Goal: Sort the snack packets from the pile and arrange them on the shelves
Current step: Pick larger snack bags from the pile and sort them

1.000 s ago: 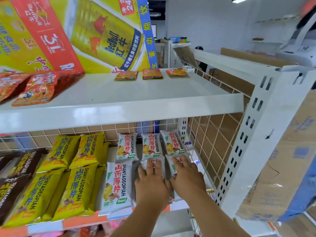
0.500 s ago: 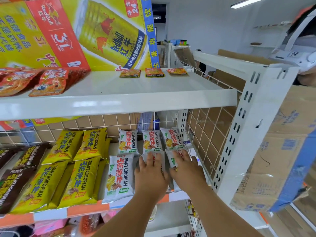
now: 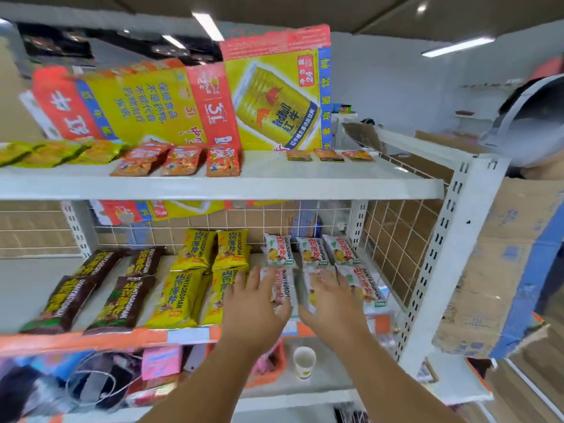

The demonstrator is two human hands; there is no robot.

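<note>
Left hand (image 3: pixel 256 303): palm down, fingers straight and slightly spread, gripping nothing. The fingertips lie over the near-left packet of the white packets (image 3: pixel 311 252). The view is blurred, so I cannot tell whether they press or only hover.

Right hand (image 3: pixel 332 300): the same flat, open pose just beside the left, over the near-middle white packet and reaching toward the near-right one. It holds nothing.

Flat palms rather than a pinch suggest squaring and smoothing the near row, not lifting.

White packets: two rows of three, labels up, at the right end of the middle shelf (image 3: pixel 183 334). The far row lies near the wire grid (image 3: pixel 393 239), likely so a near row fits in front.

Just left of them are the yellow packets (image 3: pixel 195 248), and further left the brown packets (image 3: pixel 122 300), each in the same two-deep layout. Sorted by colour, one kind per block, which reads as the arrangement the task asks for.

Upper shelf (image 3: pixel 213 187): red packets (image 3: pixel 183 160) at centre, green-yellow ones (image 3: pixel 45 154) on the left, and three small orange packets (image 3: pixel 329 154) at the far right. A drinks carton (image 3: pixel 268 96) stands behind them.

Below the middle shelf stands a paper cup (image 3: pixel 304 360) among clutter. The supply pile is not identifiable in view.
</note>
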